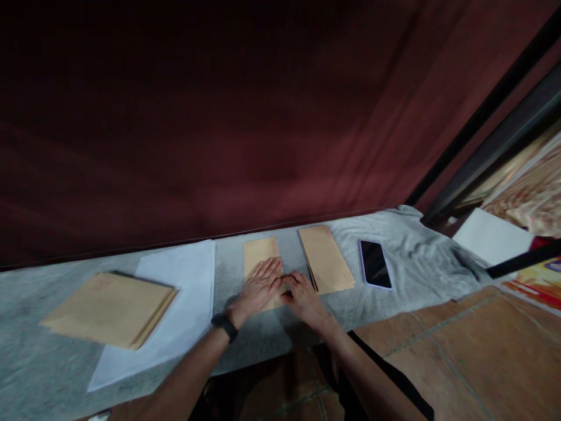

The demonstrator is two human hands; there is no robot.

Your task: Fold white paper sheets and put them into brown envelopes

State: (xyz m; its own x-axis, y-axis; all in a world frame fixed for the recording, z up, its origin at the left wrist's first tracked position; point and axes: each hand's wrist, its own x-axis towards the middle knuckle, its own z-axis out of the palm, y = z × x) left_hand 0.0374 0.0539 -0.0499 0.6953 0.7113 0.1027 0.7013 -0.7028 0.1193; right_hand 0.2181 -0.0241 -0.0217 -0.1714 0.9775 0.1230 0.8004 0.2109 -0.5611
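A single brown paper envelope (259, 250) lies flat on the grey cloth, its lower part covered by my hands. My left hand (262, 285) rests flat on it with the fingers stretched out, and a dark band circles that wrist. Beside it, my right hand (303, 298) touches the envelope's right edge; its fingers are bent and partly spread, with nothing visible in them. Just to the right lies a small stack of brown envelopes (328, 257). Over on the left, a thicker stack of brown envelopes (111, 307) partly covers some white paper sheets (188, 292).
A phone (376, 264) in a pale purple case lies right of the envelopes. The grey cloth (416, 257) is wrinkled at its right end. A dark red curtain (263, 146) rises behind. Dark metal bars (495, 105) stand at right, above the tiled floor (473, 345).
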